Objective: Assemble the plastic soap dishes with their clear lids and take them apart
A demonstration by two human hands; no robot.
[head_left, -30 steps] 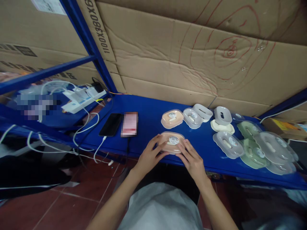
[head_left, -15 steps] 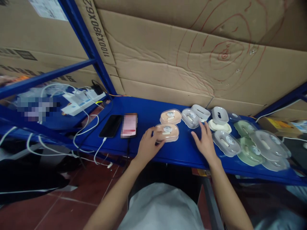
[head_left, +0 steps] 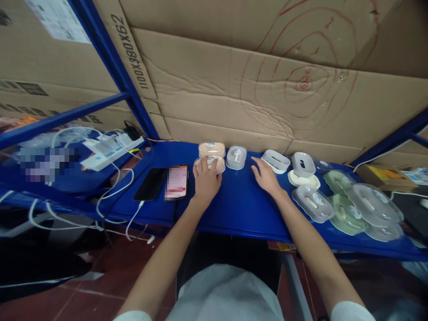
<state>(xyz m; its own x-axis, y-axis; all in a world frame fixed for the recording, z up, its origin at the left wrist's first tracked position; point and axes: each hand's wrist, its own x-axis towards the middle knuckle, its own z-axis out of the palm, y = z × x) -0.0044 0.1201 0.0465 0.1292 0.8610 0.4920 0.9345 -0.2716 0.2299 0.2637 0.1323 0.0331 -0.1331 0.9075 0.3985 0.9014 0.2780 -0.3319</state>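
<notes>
My left hand (head_left: 207, 179) lies over the front one of two peach plastic boxes, its fingers around the box (head_left: 219, 165) and covering part of it. Directly behind stands the other peach box (head_left: 211, 150), under a clear cover. To their right is a grey box (head_left: 236, 157) with a round sticker and a clear cover. My right hand (head_left: 266, 178) is open just right of that grey box, fingers apart and apparently not touching it. A grey box with a slotted top (head_left: 276, 159) sits behind my right hand, on a pale base.
Farther right are another slotted grey box (head_left: 303, 163), a cream tray (head_left: 303, 179), and covered grey (head_left: 312, 203) and green boxes (head_left: 348, 214). Two phones (head_left: 176, 183) lie on the left. White cables hang from a power strip (head_left: 110, 151). Cardboard (head_left: 207, 89) walls the back.
Both peach boxes and the covered grey box have moved left and somewhat back. My left hand has moved with the front peach box; my right hand has shifted left. The view has shifted slightly.
</notes>
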